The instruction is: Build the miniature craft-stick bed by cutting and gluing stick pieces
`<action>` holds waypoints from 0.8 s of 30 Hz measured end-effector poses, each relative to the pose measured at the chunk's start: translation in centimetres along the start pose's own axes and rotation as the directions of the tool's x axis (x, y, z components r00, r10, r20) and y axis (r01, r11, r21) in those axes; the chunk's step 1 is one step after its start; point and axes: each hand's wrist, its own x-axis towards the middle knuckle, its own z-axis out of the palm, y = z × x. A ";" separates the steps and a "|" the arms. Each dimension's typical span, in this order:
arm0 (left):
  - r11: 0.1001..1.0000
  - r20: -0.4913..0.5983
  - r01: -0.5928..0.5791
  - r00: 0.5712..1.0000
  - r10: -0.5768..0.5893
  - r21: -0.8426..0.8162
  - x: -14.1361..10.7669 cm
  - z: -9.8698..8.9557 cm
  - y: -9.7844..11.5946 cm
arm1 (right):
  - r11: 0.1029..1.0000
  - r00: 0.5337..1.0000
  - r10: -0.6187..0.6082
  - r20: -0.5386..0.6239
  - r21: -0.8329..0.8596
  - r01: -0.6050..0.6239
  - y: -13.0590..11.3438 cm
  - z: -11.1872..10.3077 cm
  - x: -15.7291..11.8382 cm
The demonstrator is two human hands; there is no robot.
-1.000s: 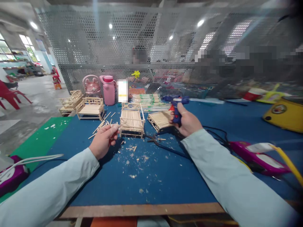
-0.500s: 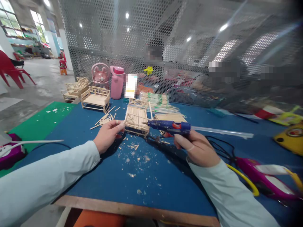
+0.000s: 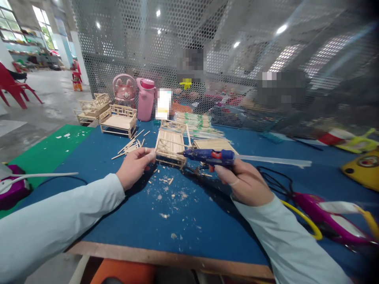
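My left hand (image 3: 135,165) is closed, thumb and fingertips pinching the near left corner of a miniature wooden bench (image 3: 170,144) made of thin sticks. A blue glue gun (image 3: 211,157) is gripped in my right hand (image 3: 247,182), its nozzle pointing left at the bench's near right corner. From the gun's back end sticks out a long clear glue stick (image 3: 275,160). Whether the nozzle touches the wood I cannot tell. Behind the gun lies a flat panel of sticks (image 3: 214,146). Loose short sticks (image 3: 130,148) are scattered left of the bench.
Another miniature bench (image 3: 118,122) stands at the back left, with more stick furniture (image 3: 93,106) behind it. A pink bottle (image 3: 145,100) and bundled sticks (image 3: 195,122) line the mesh screen (image 3: 124,43). A purple power strip (image 3: 328,221) and black cord (image 3: 276,179) lie at right.
The view has tilted slightly, so everything sits a little higher. Both hands keep their holds; the glue gun's back end has shifted slightly left, its nozzle staying by the bench's near right corner.
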 end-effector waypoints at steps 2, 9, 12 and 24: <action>1.000 -0.001 0.004 1.000 -0.004 0.004 0.0 0.0 0.0 | 1.000 1.000 -0.006 -0.001 -0.006 0.006 0.0 0.0 0.0; 1.000 -0.009 0.021 1.000 -0.021 -0.004 0.0 0.0 0.1 | 1.000 1.000 -0.017 -0.009 -0.010 0.016 0.0 0.2 0.0; 1.000 -0.008 0.025 1.000 -0.025 -0.003 0.0 0.0 0.1 | 1.000 1.000 -0.021 -0.020 -0.014 0.021 -0.2 0.2 0.0; 1.000 -0.017 0.018 1.000 -0.018 -0.012 0.0 0.0 0.0 | 0.994 0.996 -0.091 -0.015 -0.057 0.090 -0.3 0.2 0.0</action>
